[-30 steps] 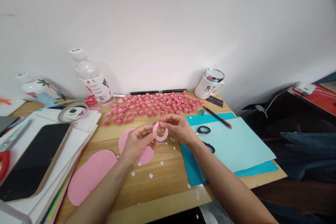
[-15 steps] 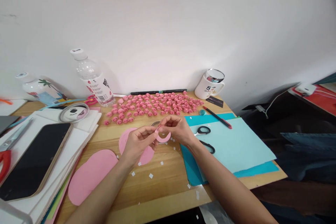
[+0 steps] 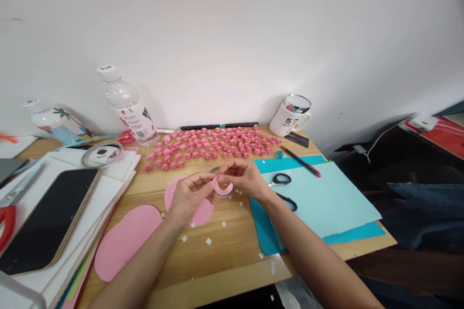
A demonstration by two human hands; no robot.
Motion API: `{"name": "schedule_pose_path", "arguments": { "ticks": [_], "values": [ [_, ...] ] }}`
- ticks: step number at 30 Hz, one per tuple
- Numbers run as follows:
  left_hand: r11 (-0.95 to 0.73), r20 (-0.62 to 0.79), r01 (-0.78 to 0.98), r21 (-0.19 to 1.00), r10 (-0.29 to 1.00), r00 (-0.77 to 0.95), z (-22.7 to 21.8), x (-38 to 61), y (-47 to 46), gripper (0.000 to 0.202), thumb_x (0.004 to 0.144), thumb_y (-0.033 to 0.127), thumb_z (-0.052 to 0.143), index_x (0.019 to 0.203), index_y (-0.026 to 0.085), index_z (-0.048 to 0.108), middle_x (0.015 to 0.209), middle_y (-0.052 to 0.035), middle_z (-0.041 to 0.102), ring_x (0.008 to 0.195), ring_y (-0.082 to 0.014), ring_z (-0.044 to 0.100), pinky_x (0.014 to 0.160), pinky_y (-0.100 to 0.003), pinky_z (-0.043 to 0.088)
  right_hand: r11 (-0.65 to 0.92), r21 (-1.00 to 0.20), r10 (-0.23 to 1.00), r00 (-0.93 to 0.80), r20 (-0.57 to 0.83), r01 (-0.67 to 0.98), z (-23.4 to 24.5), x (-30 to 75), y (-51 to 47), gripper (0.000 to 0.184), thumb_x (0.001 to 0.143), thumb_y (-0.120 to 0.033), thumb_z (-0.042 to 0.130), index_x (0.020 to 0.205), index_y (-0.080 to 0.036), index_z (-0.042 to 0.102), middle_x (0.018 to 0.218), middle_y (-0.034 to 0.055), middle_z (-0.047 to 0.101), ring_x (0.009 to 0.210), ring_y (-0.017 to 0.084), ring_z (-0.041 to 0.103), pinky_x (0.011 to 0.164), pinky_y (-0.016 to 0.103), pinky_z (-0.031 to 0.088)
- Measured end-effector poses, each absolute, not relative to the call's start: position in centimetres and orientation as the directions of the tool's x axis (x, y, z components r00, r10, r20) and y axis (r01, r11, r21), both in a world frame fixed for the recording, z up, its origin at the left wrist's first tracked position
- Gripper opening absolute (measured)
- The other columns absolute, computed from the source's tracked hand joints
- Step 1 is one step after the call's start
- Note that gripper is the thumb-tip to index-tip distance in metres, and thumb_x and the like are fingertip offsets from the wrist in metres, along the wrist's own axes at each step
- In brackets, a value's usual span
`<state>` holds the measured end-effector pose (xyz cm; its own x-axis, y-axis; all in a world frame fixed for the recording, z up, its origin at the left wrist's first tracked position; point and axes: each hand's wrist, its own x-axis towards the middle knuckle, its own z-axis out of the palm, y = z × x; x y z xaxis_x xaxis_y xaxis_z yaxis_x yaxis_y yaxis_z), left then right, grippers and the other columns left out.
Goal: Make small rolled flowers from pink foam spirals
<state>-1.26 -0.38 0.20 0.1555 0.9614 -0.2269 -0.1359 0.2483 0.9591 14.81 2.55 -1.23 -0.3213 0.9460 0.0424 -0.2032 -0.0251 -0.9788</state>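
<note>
Scraps of white paper [image 3: 208, 241] lie nearest us on the table [image 3: 232, 256]. Our left hand [image 3: 188, 196] and right hand [image 3: 248, 178] pinch a curled pink paper strip [image 3: 224, 188] between their fingertips, just above the tabletop. Farther back we see pink paper rolls [image 3: 213, 147], then a mug [image 3: 290, 118].

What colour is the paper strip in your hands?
Pink. The strip shows best in the head view.
</note>
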Motion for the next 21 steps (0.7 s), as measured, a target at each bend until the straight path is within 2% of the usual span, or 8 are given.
{"name": "schedule_pose_path", "arguments": {
  "ticks": [10,15,21],
  "values": [
    [0.189,-0.183,-0.053,0.98,0.977,0.111,0.43,-1.23,-0.5,0.019,0.065,0.033,0.068,0.073,0.015,0.069,0.067,-0.0031,0.069,0.054,-0.014,0.061,0.056,-0.025,0.049,-0.06,-0.971,0.935,-0.354,0.026,-0.231,-1.72,14.48,2.53,0.024,0.052,-0.022,0.08,0.062,-0.016,0.06,0.065,-0.001,0.062,0.058,0.01,0.058,0.054,0.022,0.047],
    [0.193,-0.193,0.006,0.981,0.978,0.079,0.73,-1.3,-0.55,0.016,0.063,0.032,0.07,0.062,0.016,0.069,0.06,-0.003,0.068,0.053,-0.0148,0.061,0.054,-0.024,0.05,-0.094,-0.965,0.912,-0.411,0.016,-0.247,-1.5,14.15,2.29,0.026,0.052,-0.023,0.08,0.061,-0.016,0.057,0.064,-0.0018,0.059,0.056,0.009,0.055,0.053,0.021,0.045],
    [0.283,-0.273,-0.085,0.955,0.956,0.107,0.59,-1.28,-0.62,0.015,0.058,0.028,0.074,0.06,0.015,0.067,0.055,-0.0008,0.066,0.047,-0.0126,0.059,0.053,-0.024,0.05,-0.135,-0.968,0.897,-0.442,-0.029,-0.21,-1.88,13.93,1.99,0.027,0.053,-0.02,0.079,0.065,-0.015,0.055,0.063,-0.0035,0.057,0.055,0.007,0.053,0.05,0.019,0.041]
  ]
}}
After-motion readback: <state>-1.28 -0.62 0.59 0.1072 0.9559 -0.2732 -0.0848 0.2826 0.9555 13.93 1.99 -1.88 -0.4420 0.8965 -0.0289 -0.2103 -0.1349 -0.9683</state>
